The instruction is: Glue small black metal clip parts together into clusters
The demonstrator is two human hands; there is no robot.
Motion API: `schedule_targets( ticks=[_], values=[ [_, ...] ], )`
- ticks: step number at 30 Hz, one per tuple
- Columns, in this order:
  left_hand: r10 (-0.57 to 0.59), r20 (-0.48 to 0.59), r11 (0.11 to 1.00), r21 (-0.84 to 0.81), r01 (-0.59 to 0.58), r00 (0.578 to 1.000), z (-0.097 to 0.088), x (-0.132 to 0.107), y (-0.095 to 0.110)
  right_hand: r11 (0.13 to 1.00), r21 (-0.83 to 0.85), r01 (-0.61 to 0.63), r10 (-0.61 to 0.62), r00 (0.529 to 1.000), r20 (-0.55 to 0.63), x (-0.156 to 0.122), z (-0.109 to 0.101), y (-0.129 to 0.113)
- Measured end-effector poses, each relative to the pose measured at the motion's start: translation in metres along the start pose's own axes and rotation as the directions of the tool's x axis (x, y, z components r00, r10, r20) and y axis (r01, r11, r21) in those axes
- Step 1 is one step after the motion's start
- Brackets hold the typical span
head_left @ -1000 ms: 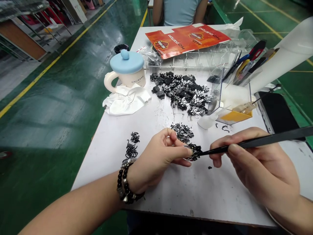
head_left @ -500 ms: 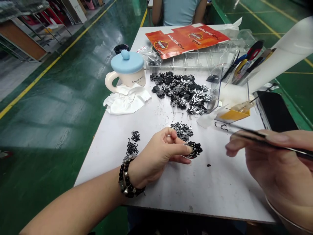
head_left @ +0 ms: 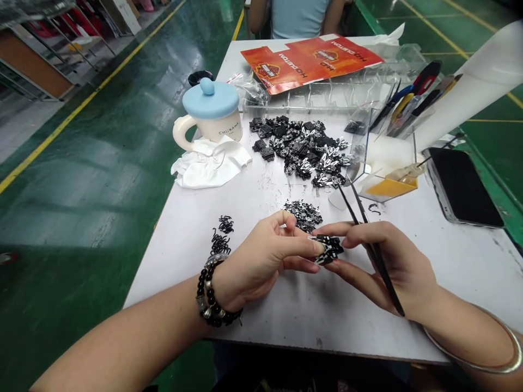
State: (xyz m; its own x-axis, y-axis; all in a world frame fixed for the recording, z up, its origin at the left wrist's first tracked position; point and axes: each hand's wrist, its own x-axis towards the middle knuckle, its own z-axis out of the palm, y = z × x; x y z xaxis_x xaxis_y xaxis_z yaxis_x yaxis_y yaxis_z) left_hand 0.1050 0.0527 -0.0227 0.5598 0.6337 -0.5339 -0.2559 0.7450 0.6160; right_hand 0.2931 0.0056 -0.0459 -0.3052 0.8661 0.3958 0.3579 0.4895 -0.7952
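My left hand, with a beaded bracelet on the wrist, pinches a small black and silver part just above the white table. My right hand touches the same part with its fingertips from the right and keeps black tweezers tucked in its grip, their tips pointing up and away. A small heap of like parts lies just behind my hands.
A larger pile of black parts lies mid-table, with tiny black hooks at left. A blue-lidded mug and a white cloth stand far left. A clear box, a phone, orange cartons and a seated person lie beyond.
My right hand swung away to the right with the tweezers, then came back and now touches the part with its fingers, tweezers turned upward. My left hand has stayed put.
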Motion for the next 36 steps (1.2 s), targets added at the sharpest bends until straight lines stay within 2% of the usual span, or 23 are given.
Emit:
schedule_targets(
  ticks=[8, 18, 26, 30, 36],
  values=[
    [-0.072, 0.073, 0.997, 0.037, 0.07, 0.995, -0.0052, 0.002, 0.0002, 0.998, 0.052, 0.027, -0.028, 0.999, 0.018, 0.0012, -0.0018, -0.0006],
    [-0.113, 0.09, 0.99, 0.093, 0.104, 0.99, -0.0069, 0.0054, 0.0021, 0.999, 0.049, 0.013, -0.016, 0.998, 0.054, -0.001, -0.0011, -0.0012],
    [-0.028, 0.127, 0.996, 0.091, 0.017, 0.992, -0.0028, 0.0006, 0.0025, 0.99, 0.142, -0.002, -0.003, 0.999, 0.038, -0.0013, -0.0029, -0.0021],
    [-0.034, 0.148, 0.996, 0.082, 0.022, 0.988, -0.0017, -0.0012, 0.0034, 0.98, 0.199, -0.022, 0.015, 0.999, 0.036, -0.0031, -0.0036, 0.0004],
    [-0.045, 0.154, 0.997, 0.062, 0.036, 0.987, -0.0029, -0.0003, 0.0039, 0.985, 0.17, -0.029, 0.028, 1.0, 0.005, -0.0042, -0.0035, 0.0018]
  ],
)
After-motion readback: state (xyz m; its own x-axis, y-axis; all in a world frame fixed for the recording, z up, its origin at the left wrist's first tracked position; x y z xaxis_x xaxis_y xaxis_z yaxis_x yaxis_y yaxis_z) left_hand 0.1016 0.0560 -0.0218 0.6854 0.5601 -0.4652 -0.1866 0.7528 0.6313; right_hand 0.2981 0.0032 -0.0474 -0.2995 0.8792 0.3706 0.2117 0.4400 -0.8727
